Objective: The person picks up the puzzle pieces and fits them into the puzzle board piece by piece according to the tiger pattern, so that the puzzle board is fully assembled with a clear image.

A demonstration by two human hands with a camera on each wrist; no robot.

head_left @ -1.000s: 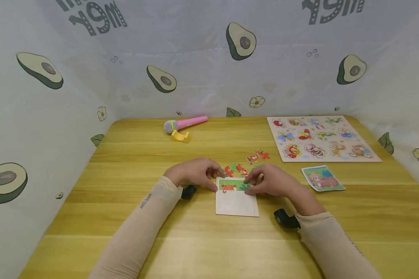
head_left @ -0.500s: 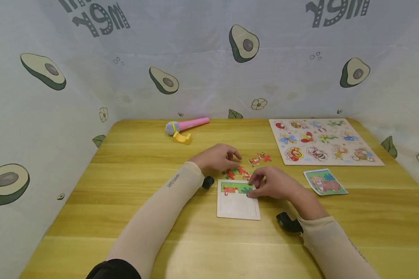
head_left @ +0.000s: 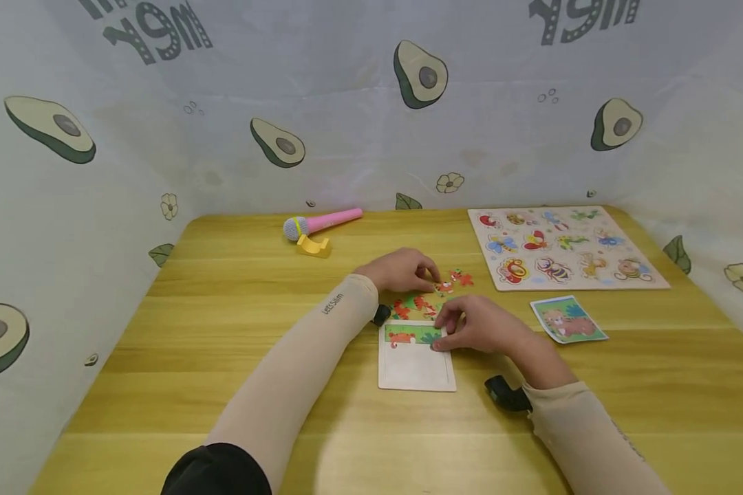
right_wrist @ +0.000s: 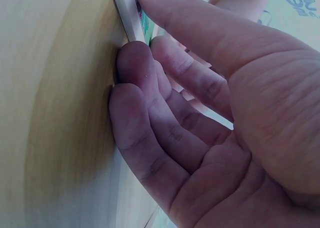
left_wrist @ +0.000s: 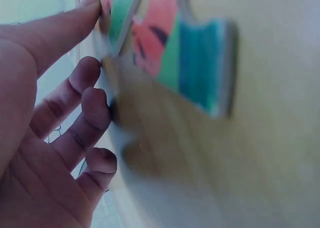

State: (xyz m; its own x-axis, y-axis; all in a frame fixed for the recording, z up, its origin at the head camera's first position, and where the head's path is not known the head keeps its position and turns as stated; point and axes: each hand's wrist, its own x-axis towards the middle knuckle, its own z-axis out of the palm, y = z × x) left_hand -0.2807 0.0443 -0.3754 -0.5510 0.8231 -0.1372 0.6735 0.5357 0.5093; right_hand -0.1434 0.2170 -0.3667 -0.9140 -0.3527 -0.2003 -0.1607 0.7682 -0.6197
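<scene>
A white puzzle tray [head_left: 416, 370] lies on the table with a green strip of assembled pieces [head_left: 402, 335] along its far end, showing part of an orange animal. My right hand [head_left: 483, 326] holds the tray's far right corner, thumb over its face and fingers at its edge, as the right wrist view also shows. Beyond the tray, my left hand [head_left: 404, 270] reaches over loose puzzle pieces [head_left: 424, 306]. Its thumb and index finger are spread apart, fingertips right at a red-and-green puzzle piece [head_left: 444, 287]. In the left wrist view another puzzle piece [left_wrist: 200, 63] lies close by.
A pink toy microphone [head_left: 331, 220] and a yellow stand [head_left: 314, 246] lie at the back left. At the back right is a large insect puzzle board [head_left: 569, 275]. A bear picture card [head_left: 569, 320] lies right of my right hand.
My left hand has left the tray's far left corner and moved away and to the right over the loose pieces. My right hand stays at the tray's far right corner.
</scene>
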